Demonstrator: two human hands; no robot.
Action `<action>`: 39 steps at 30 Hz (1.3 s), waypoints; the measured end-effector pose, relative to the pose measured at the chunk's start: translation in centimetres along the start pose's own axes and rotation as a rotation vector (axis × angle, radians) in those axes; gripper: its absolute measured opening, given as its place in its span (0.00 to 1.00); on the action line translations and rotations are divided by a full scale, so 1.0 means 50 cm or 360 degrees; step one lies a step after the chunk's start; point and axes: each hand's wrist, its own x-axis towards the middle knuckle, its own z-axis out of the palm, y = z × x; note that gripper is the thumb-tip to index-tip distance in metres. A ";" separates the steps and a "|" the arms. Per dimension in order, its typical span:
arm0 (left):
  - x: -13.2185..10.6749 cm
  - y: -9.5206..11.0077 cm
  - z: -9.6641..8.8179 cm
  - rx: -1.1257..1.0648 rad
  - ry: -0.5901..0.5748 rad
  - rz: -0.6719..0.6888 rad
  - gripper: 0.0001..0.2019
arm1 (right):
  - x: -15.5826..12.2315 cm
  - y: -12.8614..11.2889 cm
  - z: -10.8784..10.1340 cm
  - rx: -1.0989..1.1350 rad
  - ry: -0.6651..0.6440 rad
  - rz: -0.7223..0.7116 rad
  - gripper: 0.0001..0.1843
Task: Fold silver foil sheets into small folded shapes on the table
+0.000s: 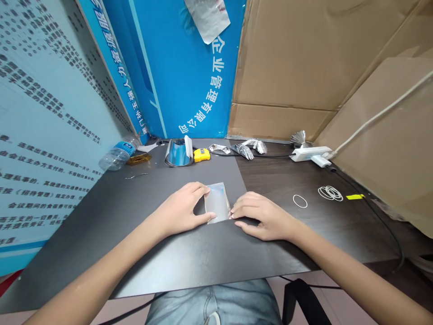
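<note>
A small silvery foil sheet (218,203) lies on the dark desk mat between my hands, its right edge slightly raised. My left hand (184,205) holds its left side down, the thumb at the near corner and the fingers at the far corner. At the right edge, my right hand (260,215) grips with bent fingertips near the lower corner. The thumb of that hand rests slightly apart, close to the mat. Exactly how the right fingertips pinch the edge is hard to see.
Behind stand a curled blue reflective sheet (179,153), a yellow tape measure (202,155) and folded foil strips (243,150). A plastic bottle (118,153) lies at left. Rubber bands (330,193), a yellow strip (355,197) and a power strip (311,153) with cables are at right.
</note>
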 end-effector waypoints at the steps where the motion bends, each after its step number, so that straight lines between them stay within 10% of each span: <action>1: 0.000 -0.001 0.000 -0.0006 0.0003 0.0006 0.29 | -0.001 0.001 -0.001 0.0000 -0.0007 -0.0007 0.17; 29: -0.015 0.014 -0.003 0.0289 -0.0082 -0.0138 0.37 | -0.009 -0.001 -0.011 -0.0284 -0.0222 -0.0116 0.15; 39: 0.014 0.062 -0.010 0.0435 -0.0122 -0.0193 0.21 | -0.007 0.014 -0.021 -0.0392 -0.0372 -0.0290 0.15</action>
